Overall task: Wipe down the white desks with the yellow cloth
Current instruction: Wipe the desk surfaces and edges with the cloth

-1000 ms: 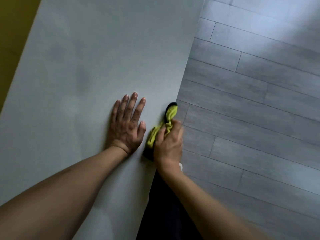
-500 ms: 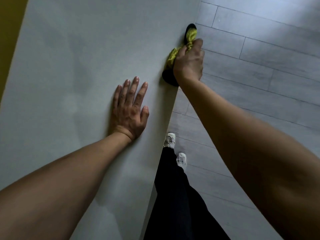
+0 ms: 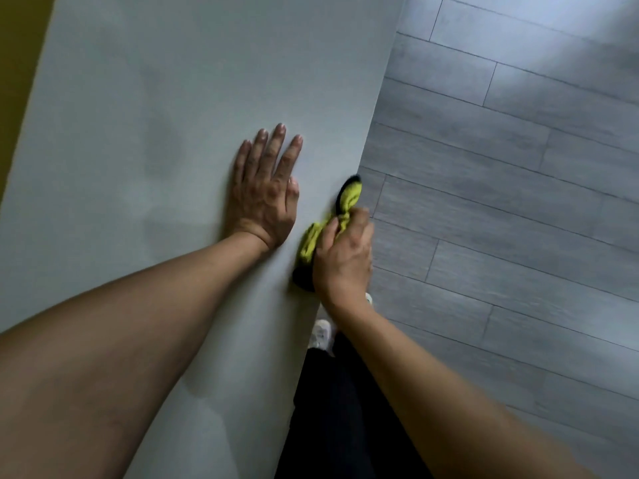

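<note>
My right hand (image 3: 344, 259) grips the bunched yellow cloth (image 3: 313, 240) at the white table (image 3: 155, 133) edge, centre frame; my left hand (image 3: 264, 198) lies flat, open. Pressing past the edge, the cloth could slip off and fall to the floor (image 3: 501, 236).

Left hand (image 3: 264, 198) lies flat, palm down, fingers spread, on the white desk (image 3: 138, 133). Right hand (image 3: 344, 259) grips a bunched yellow cloth (image 3: 313, 242) against the desk's right edge — just beside the left hand. Below: black trousers (image 3: 332, 409), one white shoe (image 3: 320, 335), grey plank floor (image 3: 501, 202).
</note>
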Action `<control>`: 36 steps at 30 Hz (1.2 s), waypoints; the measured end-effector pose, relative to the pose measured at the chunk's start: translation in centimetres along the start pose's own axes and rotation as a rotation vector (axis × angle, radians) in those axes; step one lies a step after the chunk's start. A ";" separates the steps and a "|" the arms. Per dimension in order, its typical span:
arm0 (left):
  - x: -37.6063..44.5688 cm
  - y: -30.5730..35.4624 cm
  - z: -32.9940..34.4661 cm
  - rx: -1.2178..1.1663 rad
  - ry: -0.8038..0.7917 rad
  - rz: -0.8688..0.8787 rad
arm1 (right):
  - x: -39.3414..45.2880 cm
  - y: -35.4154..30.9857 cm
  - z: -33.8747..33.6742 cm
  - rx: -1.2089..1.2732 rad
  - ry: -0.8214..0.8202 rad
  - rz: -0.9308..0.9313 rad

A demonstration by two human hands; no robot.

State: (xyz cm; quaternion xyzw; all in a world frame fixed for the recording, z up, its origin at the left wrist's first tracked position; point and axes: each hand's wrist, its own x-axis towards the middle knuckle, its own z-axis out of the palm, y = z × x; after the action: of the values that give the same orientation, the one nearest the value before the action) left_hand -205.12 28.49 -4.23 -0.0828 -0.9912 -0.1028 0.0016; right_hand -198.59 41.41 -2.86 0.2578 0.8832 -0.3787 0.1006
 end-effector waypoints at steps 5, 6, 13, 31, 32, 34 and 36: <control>-0.3 -0.1 0.2 -0.002 -0.011 -0.009 | 8.2 -3.4 0.8 0.018 0.154 0.014; -0.3 -0.1 0.1 -0.003 -0.014 -0.014 | 9.7 -4.1 0.8 0.005 0.174 0.008; -7.1 0.9 -1.2 -0.061 0.008 -0.185 | 11.7 -5.4 0.3 -0.120 0.228 -0.038; -37.9 -2.6 -1.5 -0.046 -0.024 -0.190 | -17.5 6.4 3.3 -0.064 0.052 0.056; -37.9 -2.7 -1.3 -0.052 -0.008 -0.190 | -17.2 6.3 3.3 -0.064 0.062 0.056; -38.0 -2.7 -0.9 -0.049 0.013 -0.187 | -15.9 5.7 3.3 -0.065 0.077 0.048; -38.0 -2.8 -0.7 -0.030 0.010 -0.185 | -13.7 4.7 3.2 -0.070 0.082 0.054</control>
State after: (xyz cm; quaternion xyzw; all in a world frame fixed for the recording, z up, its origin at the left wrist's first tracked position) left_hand -168.12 19.39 -4.85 0.0096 -0.9930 -0.1175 -0.0044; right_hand -184.55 36.69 -2.86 0.2931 0.8920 -0.3340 0.0833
